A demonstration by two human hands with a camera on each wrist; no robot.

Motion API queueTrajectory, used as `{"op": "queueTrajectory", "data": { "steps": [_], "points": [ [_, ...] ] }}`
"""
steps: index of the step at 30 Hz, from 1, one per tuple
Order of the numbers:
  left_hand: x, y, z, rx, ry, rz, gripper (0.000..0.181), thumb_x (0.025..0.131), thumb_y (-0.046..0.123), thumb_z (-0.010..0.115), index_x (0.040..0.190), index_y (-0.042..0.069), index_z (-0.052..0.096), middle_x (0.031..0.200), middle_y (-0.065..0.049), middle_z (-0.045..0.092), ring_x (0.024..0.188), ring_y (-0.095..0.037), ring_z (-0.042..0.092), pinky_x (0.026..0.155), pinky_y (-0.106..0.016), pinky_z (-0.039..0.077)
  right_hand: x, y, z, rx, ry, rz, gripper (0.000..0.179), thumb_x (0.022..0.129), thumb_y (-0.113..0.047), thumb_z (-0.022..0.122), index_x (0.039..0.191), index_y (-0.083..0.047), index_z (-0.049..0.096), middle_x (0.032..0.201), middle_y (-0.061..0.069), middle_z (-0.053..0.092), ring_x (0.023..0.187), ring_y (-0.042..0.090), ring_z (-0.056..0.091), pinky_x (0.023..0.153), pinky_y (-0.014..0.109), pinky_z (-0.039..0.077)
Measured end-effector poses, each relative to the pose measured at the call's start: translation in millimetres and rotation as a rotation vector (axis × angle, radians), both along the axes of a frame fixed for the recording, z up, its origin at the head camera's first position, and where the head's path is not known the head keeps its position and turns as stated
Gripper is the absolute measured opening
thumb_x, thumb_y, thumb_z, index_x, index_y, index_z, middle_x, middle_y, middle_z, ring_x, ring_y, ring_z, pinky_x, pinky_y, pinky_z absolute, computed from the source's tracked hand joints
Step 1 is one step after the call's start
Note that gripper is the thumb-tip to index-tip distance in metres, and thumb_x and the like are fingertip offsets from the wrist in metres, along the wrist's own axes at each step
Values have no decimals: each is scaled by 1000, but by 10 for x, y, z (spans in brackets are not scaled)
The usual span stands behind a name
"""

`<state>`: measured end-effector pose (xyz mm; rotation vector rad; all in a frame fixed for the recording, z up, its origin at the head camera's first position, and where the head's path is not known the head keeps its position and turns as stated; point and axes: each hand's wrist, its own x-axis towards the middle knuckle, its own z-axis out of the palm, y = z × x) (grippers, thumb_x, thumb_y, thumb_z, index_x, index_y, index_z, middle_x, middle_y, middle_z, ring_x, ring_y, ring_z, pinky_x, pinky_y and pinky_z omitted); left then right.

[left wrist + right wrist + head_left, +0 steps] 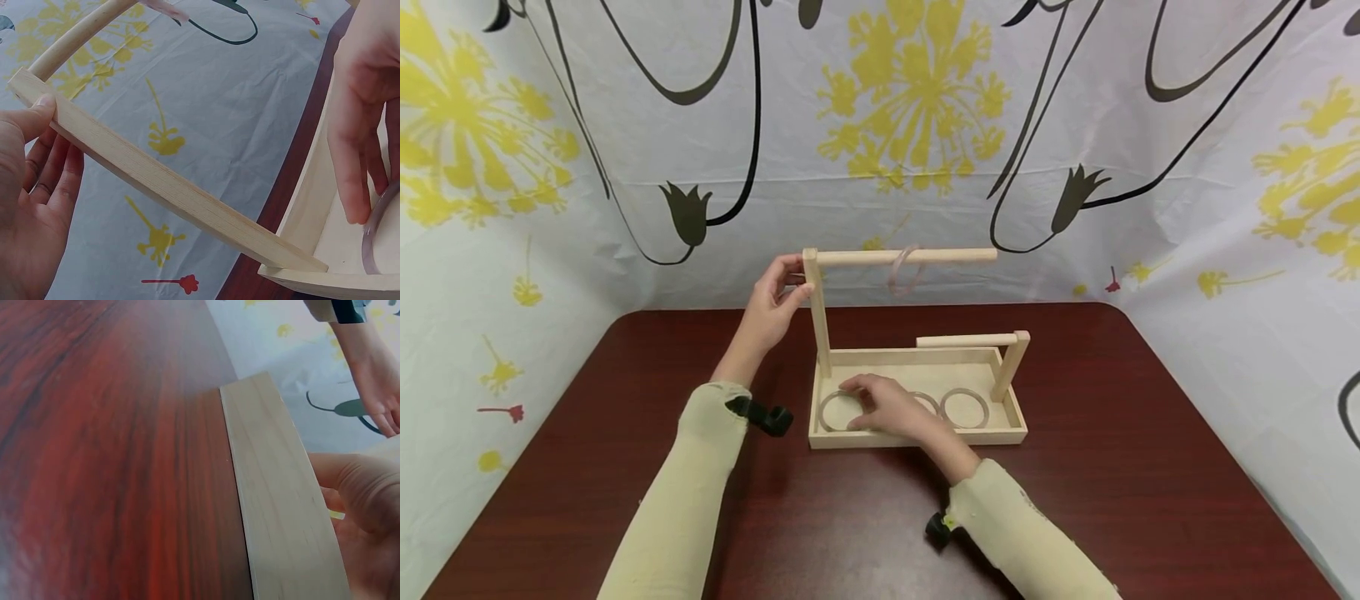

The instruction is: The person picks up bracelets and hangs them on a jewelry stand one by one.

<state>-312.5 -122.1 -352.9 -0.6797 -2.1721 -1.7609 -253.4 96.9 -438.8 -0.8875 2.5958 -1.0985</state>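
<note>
A light wooden bangle stand [917,439] has a shallow tray with a post at each end. My left hand [772,304] grips the tall left post [156,172] near its top, thumb in front and fingers behind. My right hand [887,406] reaches down into the tray and holds the leftmost bangle [822,411] across its width. In the left wrist view the fingertips are right at the rim of this pale, purplish bangle [369,240]. The right wrist view shows the tray's front wall [281,487] partly hiding that hand.
Another bangle [895,275] hangs on the upper bar [958,255]. Two more, a partly covered bangle [931,402] and one at the right [965,427], lie in the tray. A lower bar [966,341] extends left from the short right post [1011,367]. Dark table [1150,467]; patterned cloth [880,200] behind.
</note>
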Motion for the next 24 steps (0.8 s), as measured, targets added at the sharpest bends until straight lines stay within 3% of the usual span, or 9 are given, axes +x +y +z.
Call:
{"op": "queueTrajectory", "data": {
  "steps": [5,12,18,24],
  "points": [
    [2,-3,-1,-1,0,1,37,101,3,55,136,-6,46,128,-21,55,107,-5,54,90,-17,48,-8,-56,-21,146,125,-1,55,79,-14,84,129,-2,63,130,14,64,119,31,58,105,43,46],
    [4,-3,14,3,-8,10,37,100,0,55,136,-5,47,129,-23,55,106,-7,54,88,-18,48,-23,-105,11,249,179,32,59,78,-14,84,132,-4,62,133,15,62,122,36,56,108,46,44],
    [-4,-3,11,8,-7,11,37,100,0,55,135,-5,47,129,-23,55,107,-7,54,90,-20,48,-64,-103,34,290,205,74,58,78,-14,84,132,-8,63,133,13,62,122,34,56,107,45,45],
    [9,-4,13,-13,-10,14,37,100,1,55,135,-5,47,129,-23,55,108,-9,54,90,-20,48,-79,-69,17,249,181,50,59,79,-21,84,133,-9,62,130,12,61,117,30,56,99,42,49]
  ]
}}
